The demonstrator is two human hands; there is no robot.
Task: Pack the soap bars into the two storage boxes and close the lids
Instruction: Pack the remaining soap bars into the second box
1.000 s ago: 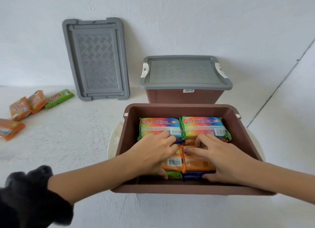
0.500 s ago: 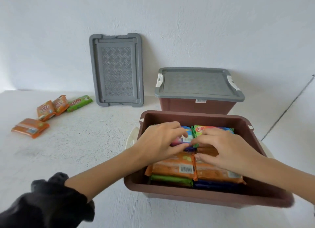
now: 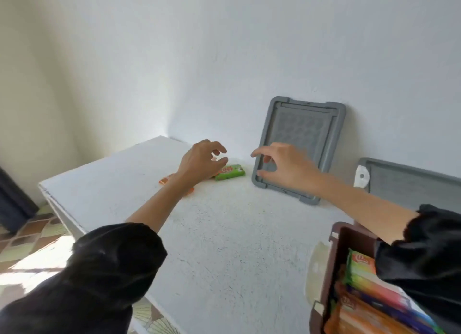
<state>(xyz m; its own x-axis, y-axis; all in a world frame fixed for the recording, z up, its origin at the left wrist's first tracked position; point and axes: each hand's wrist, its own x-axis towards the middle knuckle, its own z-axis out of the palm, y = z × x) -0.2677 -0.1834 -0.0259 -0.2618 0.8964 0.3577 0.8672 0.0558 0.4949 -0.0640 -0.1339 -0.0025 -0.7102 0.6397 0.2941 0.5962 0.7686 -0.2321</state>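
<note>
Green soap bar (image 3: pixel 230 172), just beside grip of left hand (image 3: pixel 199 162)

White table (image 3: pixel 224 246), white wall (image 3: pixel 224 59) behind, tiled floor (image 3: pixel 30 236) btm-left, dark obj (image 3: pixel 12 201) far left

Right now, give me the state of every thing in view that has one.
left hand, open, fingers loosely curled above the orange soap bars, holding nothing.
right hand, open, fingers spread before the loose lid.
loose lid, off, leaning against the wall.
green soap bar, unpacked, flat on the table.
open box, lidless, packed soap bars inside.
second lid, lying flat; box beneath hidden.
</note>
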